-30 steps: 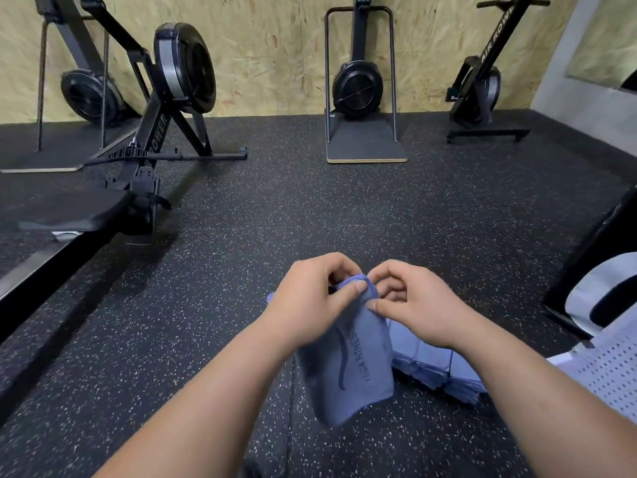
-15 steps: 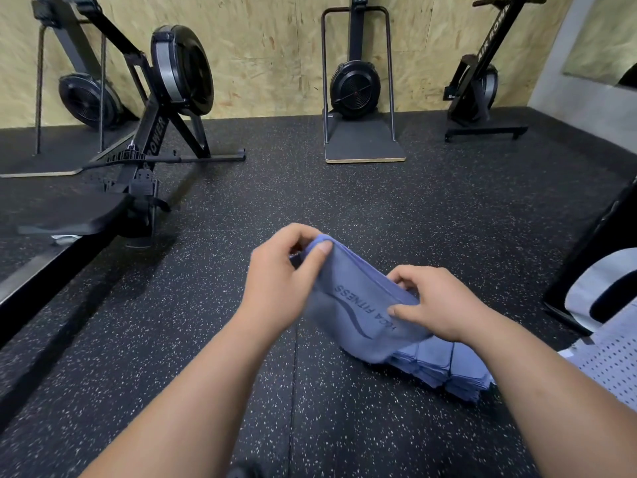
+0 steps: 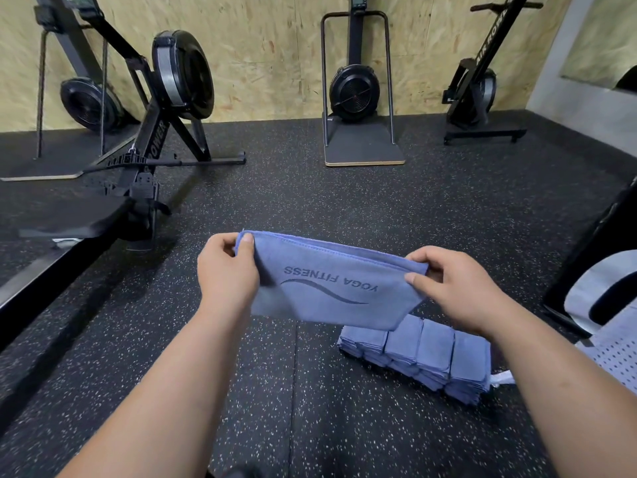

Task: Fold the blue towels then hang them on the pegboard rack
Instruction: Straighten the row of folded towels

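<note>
Blue towel (image 3: 331, 288), folded into a wide flat strip with a stitched hem along its top edge, is held in the air above the speckled black rubber floor (image 3: 310, 201); its near face bears a dark wave line and the words YOGA FITNESS, upside down to the camera; the left hand (image 3: 227, 270) pinches the upper left corner between thumb and curled fingers; the right hand (image 3: 455, 288) pinches the upper right corner likewise; the lower edge hangs free; just below, to the right, a stack of folded blue towels (image 3: 424, 353) lies on the floor in overlapping rows; a white perforated board (image 3: 617, 353) shows at the right edge; a rowing machine (image 3: 162, 108) stands by the chipboard wall (image 3: 269, 46) beyond.
</note>
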### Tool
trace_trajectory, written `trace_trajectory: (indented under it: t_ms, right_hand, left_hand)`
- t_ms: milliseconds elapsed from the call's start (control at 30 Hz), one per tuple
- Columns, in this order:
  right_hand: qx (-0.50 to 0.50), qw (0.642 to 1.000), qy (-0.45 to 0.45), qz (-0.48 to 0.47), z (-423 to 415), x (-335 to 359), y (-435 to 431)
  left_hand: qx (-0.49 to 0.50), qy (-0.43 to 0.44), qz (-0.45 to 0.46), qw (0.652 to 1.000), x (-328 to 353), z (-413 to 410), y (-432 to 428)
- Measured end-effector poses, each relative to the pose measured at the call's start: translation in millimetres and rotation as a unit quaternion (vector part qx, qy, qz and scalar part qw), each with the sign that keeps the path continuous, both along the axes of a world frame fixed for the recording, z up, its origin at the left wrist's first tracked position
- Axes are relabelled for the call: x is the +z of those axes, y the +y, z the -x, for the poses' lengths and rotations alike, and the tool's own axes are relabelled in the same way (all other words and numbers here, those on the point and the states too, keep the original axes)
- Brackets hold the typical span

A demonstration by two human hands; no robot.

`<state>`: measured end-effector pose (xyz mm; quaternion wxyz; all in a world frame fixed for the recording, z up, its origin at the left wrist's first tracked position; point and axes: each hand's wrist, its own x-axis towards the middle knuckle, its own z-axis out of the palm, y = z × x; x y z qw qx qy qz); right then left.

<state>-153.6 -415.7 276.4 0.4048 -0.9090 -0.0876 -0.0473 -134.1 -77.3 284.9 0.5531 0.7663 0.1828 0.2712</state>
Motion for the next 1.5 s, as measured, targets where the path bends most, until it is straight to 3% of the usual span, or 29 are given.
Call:
trace_trajectory:
  t_ms: [167, 267, 367, 433, 533, 600, 867, 1033, 1200, 1500]
  right_hand:
    - [-0.006, 0.999, -0.043, -0.007, 1, 5, 6]
    - [0.012, 0.998, -0.053, -0.020, 4, 11, 14]
    - [0.042, 0.998, -0.046, -0.027, 8, 16, 22]
    - [0.075, 0.995, -0.038, -0.049, 12, 20, 29]
    - [0.119, 0.988, -0.007, -0.096, 16, 23, 37]
    - [0.131, 0.984, 0.014, -0.117, 16, 24, 39]
    - [0.126, 0.975, 0.079, -0.164, 18, 22, 29]
    - [0.080, 0.981, 0.070, -0.164, 17, 21, 33]
    - [0.090, 0.989, 0.061, -0.102, 20, 24, 35]
    - [0.087, 0.982, 0.076, -0.148, 19, 23, 34]
  left_hand:
    - [-0.031, 0.022, 0.075, 0.996, 7, 1, -6]
    - [-0.101, 0.031, 0.072, 0.992, 12, 8, -20]
    - [-0.196, -0.009, -0.090, 0.976, 11, 20, -39]
    - [-0.291, -0.043, -0.190, 0.937, 7, 29, -52]
    - [-0.419, -0.005, -0.211, 0.883, 0, 36, -70]
    - [-0.456, 0.008, -0.203, 0.867, -6, 37, -77]
    - [-0.395, 0.029, -0.141, 0.907, -12, 31, -73]
    - [-0.444, 0.054, -0.095, 0.889, -12, 31, -71]
    - [-0.458, 0.057, -0.053, 0.886, -12, 31, -71]
    - [-0.510, 0.092, 0.010, 0.855, -8, 32, -71]
